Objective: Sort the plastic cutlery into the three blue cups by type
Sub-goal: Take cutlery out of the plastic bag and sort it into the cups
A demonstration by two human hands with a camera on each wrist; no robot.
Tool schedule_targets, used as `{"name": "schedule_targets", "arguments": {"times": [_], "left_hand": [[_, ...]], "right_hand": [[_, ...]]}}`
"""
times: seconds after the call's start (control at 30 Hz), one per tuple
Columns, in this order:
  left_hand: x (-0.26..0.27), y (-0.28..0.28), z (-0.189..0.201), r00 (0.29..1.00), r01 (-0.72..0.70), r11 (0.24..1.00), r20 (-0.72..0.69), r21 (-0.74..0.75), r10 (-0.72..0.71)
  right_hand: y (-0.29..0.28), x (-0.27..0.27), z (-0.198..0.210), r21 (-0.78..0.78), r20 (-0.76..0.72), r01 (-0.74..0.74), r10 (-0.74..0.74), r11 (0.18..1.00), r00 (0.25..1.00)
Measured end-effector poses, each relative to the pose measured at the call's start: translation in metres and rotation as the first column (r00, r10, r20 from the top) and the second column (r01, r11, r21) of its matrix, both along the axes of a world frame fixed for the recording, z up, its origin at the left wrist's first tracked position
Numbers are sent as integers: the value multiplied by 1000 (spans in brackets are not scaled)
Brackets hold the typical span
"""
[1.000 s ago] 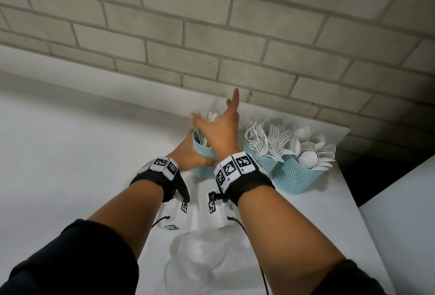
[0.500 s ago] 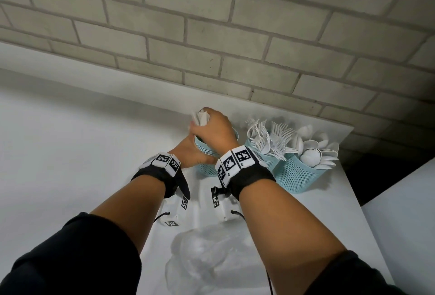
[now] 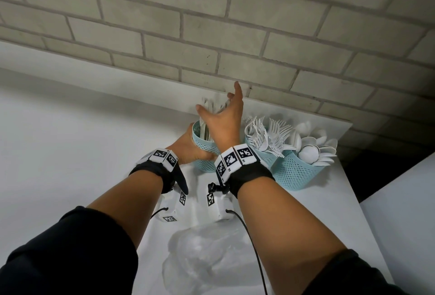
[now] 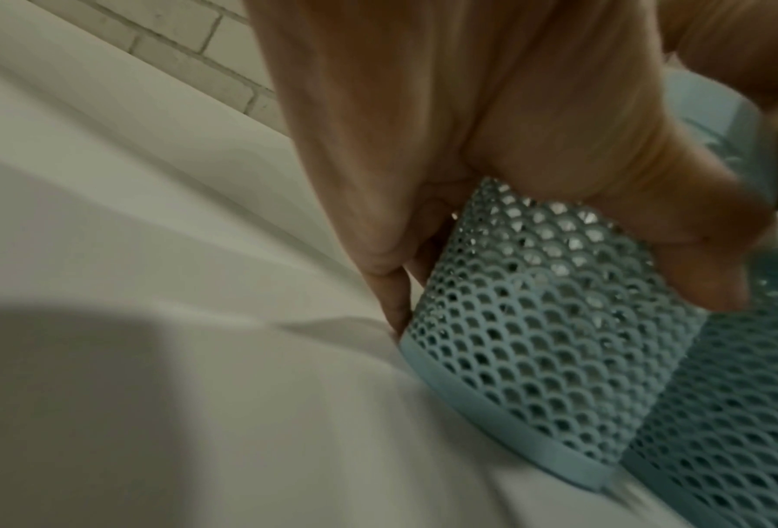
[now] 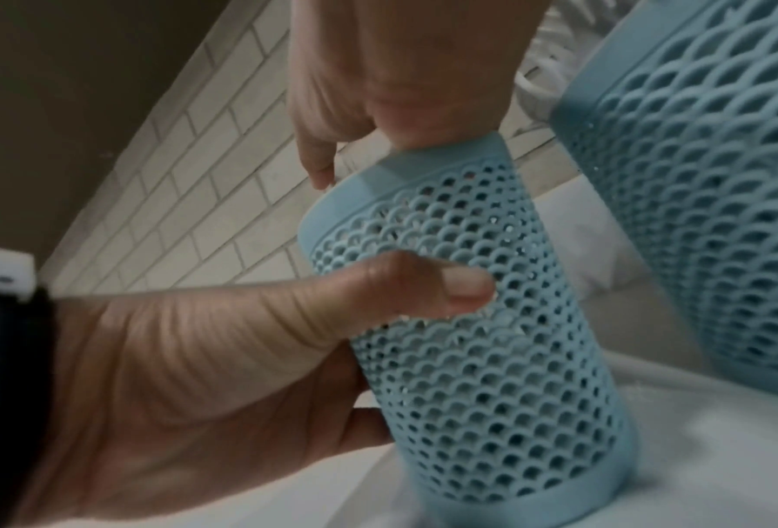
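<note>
Three blue mesh cups stand in a row at the back of the white table. My left hand grips the left cup around its side, thumb on the mesh. White knives stick up out of this cup. My right hand hovers over them with fingers spread, its palm heel at the cup's rim. The middle cup holds forks. The right cup holds spoons.
A crumpled clear plastic bag lies near the table's front. A brick wall rises right behind the cups. The table ends just right of the spoon cup, with a dark gap and another white surface beyond.
Half a second ago my right hand was curled over the knife tops; now its fingers are spread and raised. My left hand stays on the left cup.
</note>
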State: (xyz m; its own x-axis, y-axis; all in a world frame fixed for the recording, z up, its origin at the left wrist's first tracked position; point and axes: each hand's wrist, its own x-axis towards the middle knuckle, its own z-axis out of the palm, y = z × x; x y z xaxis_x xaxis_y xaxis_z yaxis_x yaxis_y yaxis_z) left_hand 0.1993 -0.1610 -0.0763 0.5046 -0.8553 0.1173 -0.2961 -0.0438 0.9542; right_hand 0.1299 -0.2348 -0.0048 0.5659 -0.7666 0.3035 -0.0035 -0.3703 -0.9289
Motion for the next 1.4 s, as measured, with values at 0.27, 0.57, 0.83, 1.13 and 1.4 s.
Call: {"name": "schedule_targets", "arguments": {"times": [0.27, 0.57, 0.83, 1.13, 1.4], "left_hand": [[-9, 5, 14, 993, 79, 994, -78, -69, -84], [3, 0, 5, 999, 43, 997, 1, 58, -43], [-15, 19, 21, 983, -137, 863, 176, 486, 56], [-77, 9, 71, 868, -73, 608, 351, 791, -351], [-119, -40, 48, 976, -89, 957, 217, 276, 29]], "right_hand": [[2, 5, 2, -98, -327, -62, 27, 993, 945], [8, 1, 6, -93, -212, -140, 117, 986, 970], [18, -44, 27, -323, -86, -157, 136, 933, 987], [-4, -107, 27, -298, 213, 362, -308, 883, 927], [-23, -150, -7, -84, -58, 460, -465, 884, 883]]}}
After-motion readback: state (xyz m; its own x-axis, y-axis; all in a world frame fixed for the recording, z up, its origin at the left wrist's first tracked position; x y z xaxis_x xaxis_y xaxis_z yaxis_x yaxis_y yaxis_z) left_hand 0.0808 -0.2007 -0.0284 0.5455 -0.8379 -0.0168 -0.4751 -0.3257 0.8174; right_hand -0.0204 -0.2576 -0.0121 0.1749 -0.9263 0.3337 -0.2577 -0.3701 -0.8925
